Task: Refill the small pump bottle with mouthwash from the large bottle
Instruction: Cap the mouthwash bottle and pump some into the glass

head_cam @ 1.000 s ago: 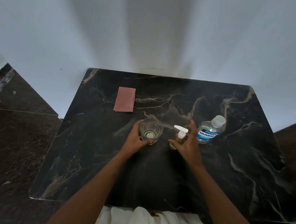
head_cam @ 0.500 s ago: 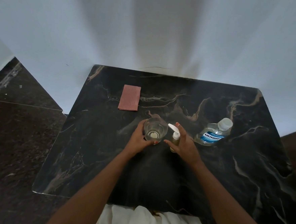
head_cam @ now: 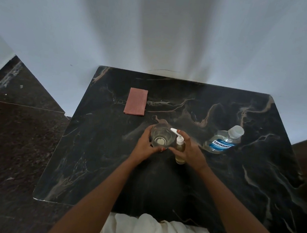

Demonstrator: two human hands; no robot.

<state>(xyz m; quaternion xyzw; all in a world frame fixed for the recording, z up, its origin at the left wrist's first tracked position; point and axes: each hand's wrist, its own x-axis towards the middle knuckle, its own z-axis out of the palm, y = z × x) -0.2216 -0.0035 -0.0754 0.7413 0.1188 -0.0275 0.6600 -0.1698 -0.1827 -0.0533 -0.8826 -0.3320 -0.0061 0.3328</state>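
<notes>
Reference: the glass (head_cam: pixel 161 137), stood on the bench (head_cam: pixel 253 178).

- The glass is wrapped by the left hand (head_cam: pixel 145 148): fingers (head_cam: pixel 148 133) curled round its far side, thumb on the near side. It is judged to be steadied so it isn't knocked while work is done beside it.
- The small pump bottle (head_cam: pixel 180 149) appears to be stood upright just right of the glass. Whether the two touch can't be told.
- It is gripped by the right hand (head_cam: pixel 192 151): thumb and lower fingers closed round the body, one fingertip (head_cam: pixel 179 131) laid on the pump head. The nozzle is pointed over the rim of the glass.
- Judgement: the grip is set either for pumping into the glass or for holding the body while the pump is unscrewed. Which one can't be decided from this view.
- The large bottle (head_cam: pixel 221 141) is stood well right of the glass, unheld, white cap on. The pour is judged not yet begun.

Contents:
- The glass is seen nearly empty. A pale disc shows at the bottom; residue or just the base, not resolvable.
- The small pump bottle shows yellowish through the wall. The level can't be read.
- The large bottle is clear with a blue label. The liquid level can't be read either.

A folded pink cloth (head_cam: pixel 136 101) is laid beyond the glass, to its left, outside the working zone, presumably for spills.
</notes>
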